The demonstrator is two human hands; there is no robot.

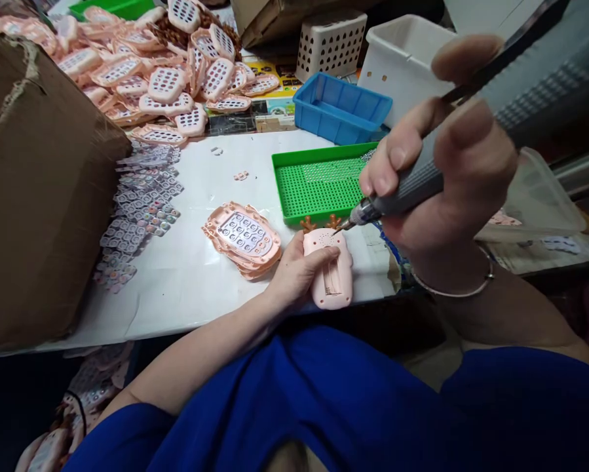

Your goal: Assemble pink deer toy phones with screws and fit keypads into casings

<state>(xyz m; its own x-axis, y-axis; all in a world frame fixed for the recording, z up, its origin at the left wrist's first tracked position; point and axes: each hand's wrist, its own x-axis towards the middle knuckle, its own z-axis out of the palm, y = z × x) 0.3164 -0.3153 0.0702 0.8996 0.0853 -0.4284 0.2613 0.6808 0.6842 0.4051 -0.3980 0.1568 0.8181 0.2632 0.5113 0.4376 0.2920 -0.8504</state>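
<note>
My left hand (299, 269) grips a pink toy phone (342, 278) with brown antlers, its back turned up so that the speaker holes, screw holes and battery recess show. The thumb lies across its middle. In my right hand (456, 164) is a grey electric screwdriver (412, 187), slanting down to the left. Its bit ends at the upper back of the phone; whether it touches a screw cannot be made out. Left of the phone lies a small stack of pink phone shells (245, 239) with a white keypad on top.
A green perforated tray (294, 187) with small screws stands behind the phone, a blue bin (343, 108) beyond it. Keypad pieces (141, 196) lie by a cardboard box (43, 196) at left. Many pink shells (166, 85) are heaped at the back. A clear tub (544, 190) sits right.
</note>
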